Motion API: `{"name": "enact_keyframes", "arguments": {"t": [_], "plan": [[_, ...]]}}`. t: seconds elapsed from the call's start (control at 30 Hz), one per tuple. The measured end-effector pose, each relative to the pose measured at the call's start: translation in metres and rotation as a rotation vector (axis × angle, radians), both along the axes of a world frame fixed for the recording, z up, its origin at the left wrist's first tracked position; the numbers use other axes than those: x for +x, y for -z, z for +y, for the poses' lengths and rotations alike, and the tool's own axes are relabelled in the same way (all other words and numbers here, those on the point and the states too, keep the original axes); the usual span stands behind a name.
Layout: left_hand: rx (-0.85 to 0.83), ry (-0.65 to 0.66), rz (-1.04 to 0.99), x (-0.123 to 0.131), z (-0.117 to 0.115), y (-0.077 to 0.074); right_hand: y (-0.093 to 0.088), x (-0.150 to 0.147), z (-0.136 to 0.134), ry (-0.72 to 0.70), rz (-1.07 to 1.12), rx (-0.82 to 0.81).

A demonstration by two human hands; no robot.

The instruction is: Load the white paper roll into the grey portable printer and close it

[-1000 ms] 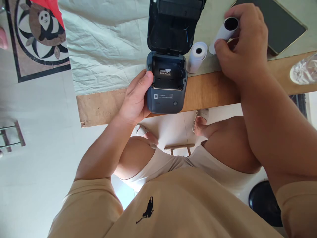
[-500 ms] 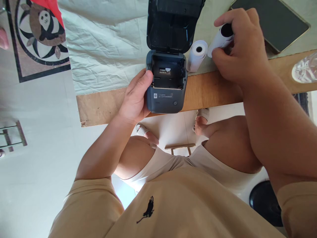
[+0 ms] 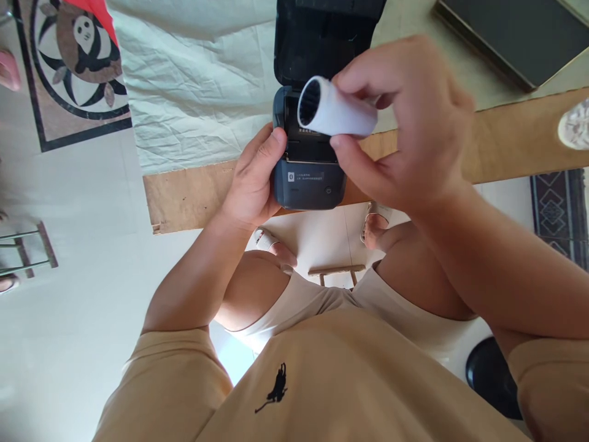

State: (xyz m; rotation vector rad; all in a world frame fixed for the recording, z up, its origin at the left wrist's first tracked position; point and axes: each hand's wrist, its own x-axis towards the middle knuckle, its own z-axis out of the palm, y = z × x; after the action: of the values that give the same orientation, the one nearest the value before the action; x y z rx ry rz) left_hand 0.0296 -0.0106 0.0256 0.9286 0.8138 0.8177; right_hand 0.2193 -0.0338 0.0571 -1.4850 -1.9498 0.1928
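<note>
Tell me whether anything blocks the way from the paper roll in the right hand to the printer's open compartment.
Nothing visible does. The lid is up; the right hand holds the paper roll just before the compartment; the left hand grips the printer by its side, thumb at the rim, clear of the opening.

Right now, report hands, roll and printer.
Left hand gripping small dark-grey plastic printer, lid open. Right hand pinching white hollow paper roll above the bay. No obstruction seen.
</note>
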Motion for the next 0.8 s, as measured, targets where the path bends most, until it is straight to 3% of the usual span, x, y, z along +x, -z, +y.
{"name": "enact_keyframes", "arguments": {"t": [0.1,0.23,0.4,0.63,0.8], "plan": [[0.036,-0.02,0.01,0.0,0.0,0.002,0.001,-0.005,-0.006,-0.065,-0.075,0.099],[0.079,-0.035,-0.079,-0.001,0.0,0.005,0.006,-0.003,0.001,-0.045,-0.131,0.097],[0.049,-0.029,-0.122,0.001,-0.002,0.001,0.016,-0.004,0.006,-0.055,-0.025,0.214],[0.064,-0.081,-0.039,0.003,-0.003,0.0,0.017,-0.005,0.006,-0.125,0.081,0.212],[0.077,-0.044,-0.086,0.001,-0.003,0.001,0.016,-0.006,0.007,-0.112,0.091,0.223]]}}
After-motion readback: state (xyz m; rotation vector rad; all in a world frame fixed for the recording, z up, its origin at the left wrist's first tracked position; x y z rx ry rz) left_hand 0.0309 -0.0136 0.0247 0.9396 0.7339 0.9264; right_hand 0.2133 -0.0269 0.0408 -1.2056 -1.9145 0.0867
